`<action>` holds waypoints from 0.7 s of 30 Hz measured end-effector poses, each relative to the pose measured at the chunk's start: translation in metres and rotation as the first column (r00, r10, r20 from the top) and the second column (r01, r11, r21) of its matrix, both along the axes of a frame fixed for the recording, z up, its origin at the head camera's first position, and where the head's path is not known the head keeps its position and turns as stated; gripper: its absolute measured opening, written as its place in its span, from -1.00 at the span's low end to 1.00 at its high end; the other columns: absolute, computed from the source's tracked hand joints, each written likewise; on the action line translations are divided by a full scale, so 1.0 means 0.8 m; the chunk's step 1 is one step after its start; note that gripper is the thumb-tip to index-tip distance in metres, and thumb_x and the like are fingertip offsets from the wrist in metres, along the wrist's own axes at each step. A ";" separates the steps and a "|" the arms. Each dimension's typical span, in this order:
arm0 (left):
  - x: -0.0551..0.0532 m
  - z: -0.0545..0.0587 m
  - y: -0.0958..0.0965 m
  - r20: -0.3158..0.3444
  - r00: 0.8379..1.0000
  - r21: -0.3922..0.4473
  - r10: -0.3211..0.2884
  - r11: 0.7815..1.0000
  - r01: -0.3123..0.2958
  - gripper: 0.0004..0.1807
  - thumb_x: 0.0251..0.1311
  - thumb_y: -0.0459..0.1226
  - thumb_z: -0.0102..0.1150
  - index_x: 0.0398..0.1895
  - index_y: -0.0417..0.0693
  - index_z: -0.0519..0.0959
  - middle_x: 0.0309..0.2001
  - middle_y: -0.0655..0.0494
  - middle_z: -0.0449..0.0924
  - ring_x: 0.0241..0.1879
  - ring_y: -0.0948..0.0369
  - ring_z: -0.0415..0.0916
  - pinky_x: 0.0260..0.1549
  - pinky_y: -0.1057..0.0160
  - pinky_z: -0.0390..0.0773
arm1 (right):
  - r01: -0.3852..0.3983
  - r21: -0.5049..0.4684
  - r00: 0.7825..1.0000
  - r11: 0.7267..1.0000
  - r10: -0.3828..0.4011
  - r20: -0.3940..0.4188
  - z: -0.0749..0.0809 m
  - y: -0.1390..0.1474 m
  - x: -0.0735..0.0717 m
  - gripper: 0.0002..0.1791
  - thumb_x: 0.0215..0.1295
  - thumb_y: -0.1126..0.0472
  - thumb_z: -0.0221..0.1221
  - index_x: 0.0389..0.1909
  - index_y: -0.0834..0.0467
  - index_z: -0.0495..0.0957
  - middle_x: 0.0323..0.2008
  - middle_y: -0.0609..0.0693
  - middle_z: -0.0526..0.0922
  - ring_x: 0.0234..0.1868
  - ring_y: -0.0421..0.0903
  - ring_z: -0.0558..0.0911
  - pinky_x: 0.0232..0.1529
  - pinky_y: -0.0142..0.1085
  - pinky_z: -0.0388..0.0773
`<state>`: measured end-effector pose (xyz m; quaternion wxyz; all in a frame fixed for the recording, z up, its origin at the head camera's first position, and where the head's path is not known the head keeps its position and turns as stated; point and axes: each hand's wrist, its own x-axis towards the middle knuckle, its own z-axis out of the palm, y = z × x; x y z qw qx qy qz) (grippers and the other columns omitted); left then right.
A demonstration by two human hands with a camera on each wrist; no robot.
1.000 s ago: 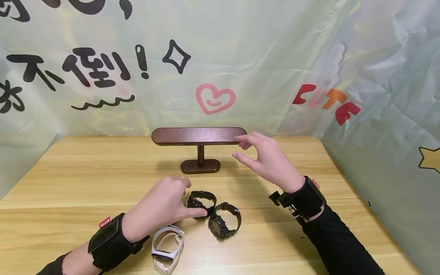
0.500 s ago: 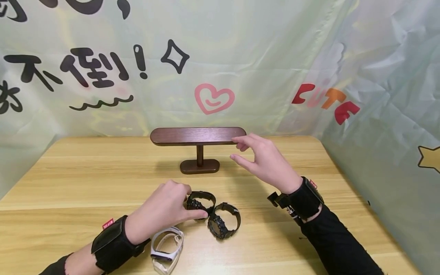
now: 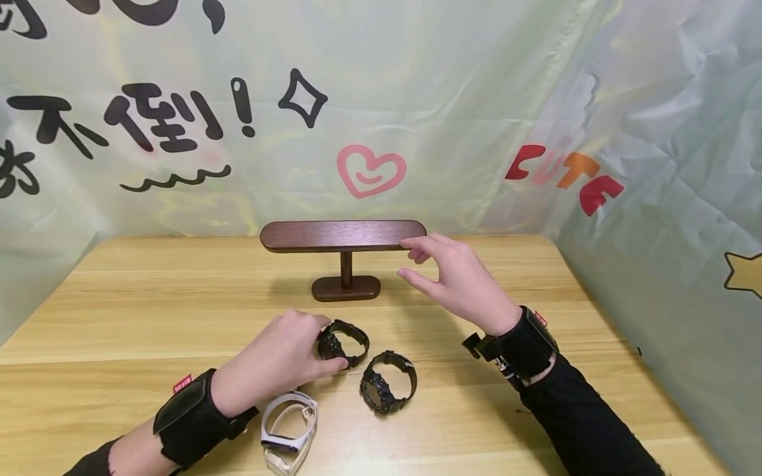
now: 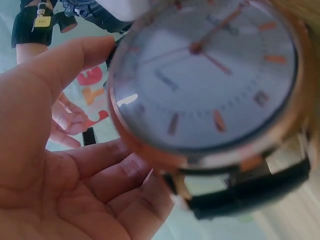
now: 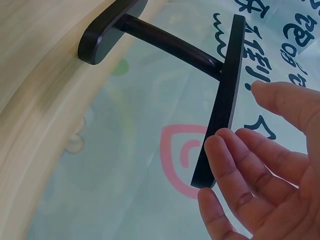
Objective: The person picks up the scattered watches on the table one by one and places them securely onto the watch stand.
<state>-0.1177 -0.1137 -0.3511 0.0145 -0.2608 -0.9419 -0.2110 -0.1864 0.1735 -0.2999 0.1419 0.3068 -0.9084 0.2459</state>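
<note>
My left hand (image 3: 280, 350) pinches a chunky black wristwatch (image 3: 331, 346) between thumb and fingers, close over the table. A second black wristwatch (image 3: 376, 391) stands on its side just to the right. Nearer to me is a white fitness band (image 3: 280, 445) with a pale strap. Up close in the left wrist view, a rose-gold watch with a white dial (image 4: 200, 85) hides most of what the fingers hold. My right hand (image 3: 455, 277) is at the right end of a dark wooden T-shaped stand (image 3: 333, 236), fingers loosely bent at its bar and the thumb apart.
The stand's oval foot (image 3: 346, 288) rests toward the back of the light wooden table (image 3: 178, 291). Behind and to the right hangs a pale printed cloth (image 3: 464, 119). Both wrists wear black straps (image 3: 530, 344).
My left hand has closed on the left black watch and shifted it slightly up and left, apart from the other black watch. The right hand has barely moved.
</note>
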 end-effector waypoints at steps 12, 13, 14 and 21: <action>0.000 -0.004 -0.001 0.025 0.999 0.017 0.031 0.999 -0.032 -0.49 0.05 0.09 0.66 -0.35 -0.08 0.61 -0.59 0.27 0.42 -0.63 0.36 0.32 -0.66 0.38 0.33 | -0.015 0.023 1.000 1.000 0.015 -0.004 -0.003 -0.004 0.002 -0.50 0.43 0.10 0.42 0.31 0.19 0.65 -0.04 0.03 0.77 -0.01 -0.03 0.74 -0.03 -0.14 0.72; 0.000 -0.004 -0.002 0.025 0.999 0.017 0.033 0.999 -0.033 -0.50 0.06 0.08 0.66 -0.34 -0.08 0.61 -0.59 0.26 0.42 -0.63 0.36 0.31 -0.67 0.38 0.32 | -0.018 0.028 1.000 0.999 0.018 -0.008 -0.003 -0.004 0.002 -0.50 0.43 0.09 0.42 0.31 0.18 0.65 -0.04 0.03 0.78 -0.01 -0.04 0.74 -0.03 -0.14 0.72; 0.000 -0.004 -0.001 0.030 0.999 0.017 0.037 0.999 -0.038 -0.51 0.06 0.07 0.66 -0.34 -0.08 0.62 -0.59 0.26 0.42 -0.63 0.35 0.32 -0.67 0.37 0.32 | -0.021 0.031 1.000 0.999 0.021 -0.009 -0.004 -0.005 0.002 -0.50 0.43 0.09 0.42 0.30 0.18 0.65 -0.03 0.03 0.78 -0.02 -0.05 0.74 -0.03 -0.15 0.72; -0.002 -0.006 -0.001 0.030 0.999 0.014 0.033 0.999 -0.033 -0.49 0.03 0.02 0.68 -0.26 -0.16 0.62 -0.59 0.24 0.43 -0.63 0.33 0.33 -0.68 0.37 0.34 | -0.031 0.038 0.999 0.999 0.031 -0.019 -0.004 -0.007 0.004 -0.51 0.43 0.07 0.43 0.28 0.17 0.66 -0.05 0.02 0.79 -0.02 -0.04 0.74 -0.05 -0.15 0.73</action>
